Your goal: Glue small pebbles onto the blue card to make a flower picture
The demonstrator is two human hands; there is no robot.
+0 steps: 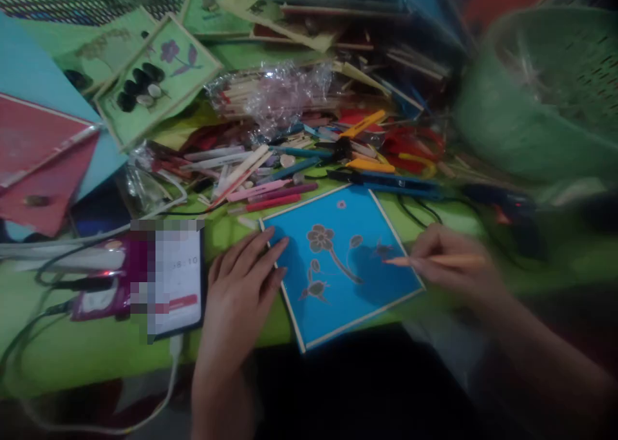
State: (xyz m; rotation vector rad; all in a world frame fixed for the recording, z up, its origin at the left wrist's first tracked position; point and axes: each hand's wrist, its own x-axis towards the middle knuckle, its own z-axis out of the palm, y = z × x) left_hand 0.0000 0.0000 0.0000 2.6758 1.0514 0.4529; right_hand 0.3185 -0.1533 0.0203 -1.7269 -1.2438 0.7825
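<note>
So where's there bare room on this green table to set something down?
Front left, green tabletop shows between the purple device and the table's near edge; a dim strip lies between the glue gun and right forearm. Behind the blue panel, pens and sticks crowd together.

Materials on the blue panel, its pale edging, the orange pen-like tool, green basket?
Blue panel: probably paper or card; flat, even, matte colour.
Pale edging: likely wood; straight, matte cream strips.
Orange pen-like tool: plastic or painted wood; uniform colour, finish blurred.
Green basket: probably moulded plastic; slotted wall, dull sheen.
</note>
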